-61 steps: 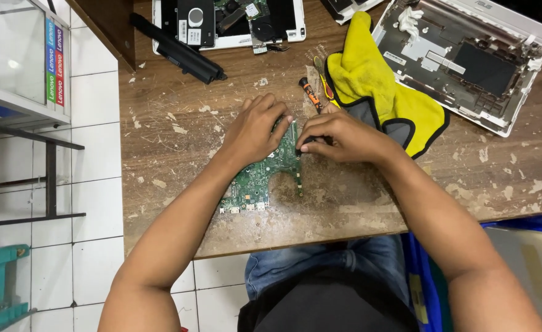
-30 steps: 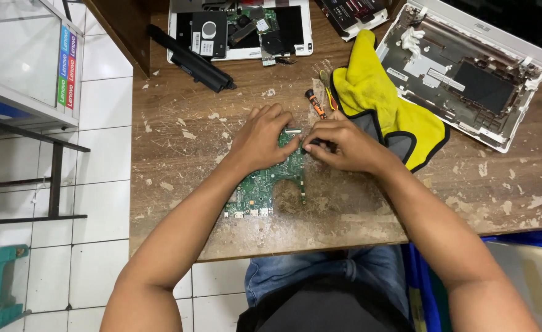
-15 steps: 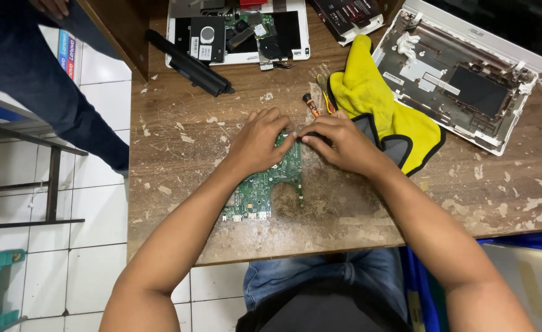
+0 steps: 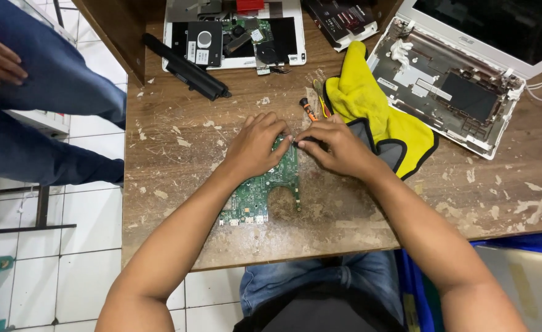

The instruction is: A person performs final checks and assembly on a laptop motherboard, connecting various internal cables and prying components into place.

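I see the green printed circuit board lying flat at the centre of the frame on the worn, paint-flecked wooden desk, near its front edge. My left hand lies over the board's upper end with fingers curled down, which I judge pins it against sliding. My right hand meets it at the board's top edge, thumb and forefinger pressed together on something small; whether that is a screw, a connector or a tool tip I cannot tell, since the fingers cover it. Just above the hands lies a small orange-handled screwdriver, within easy reach. To the right of centre a crumpled yellow cloth with grey trim touches my right wrist. In the upper right an opened white laptop shell shows its insides, its screen cut off by the frame. At the top centre sits another white laptop base with parts exposed, a long black battery bar beside it on the left. In the upper left, another person's blue-clad legs stand by the desk.
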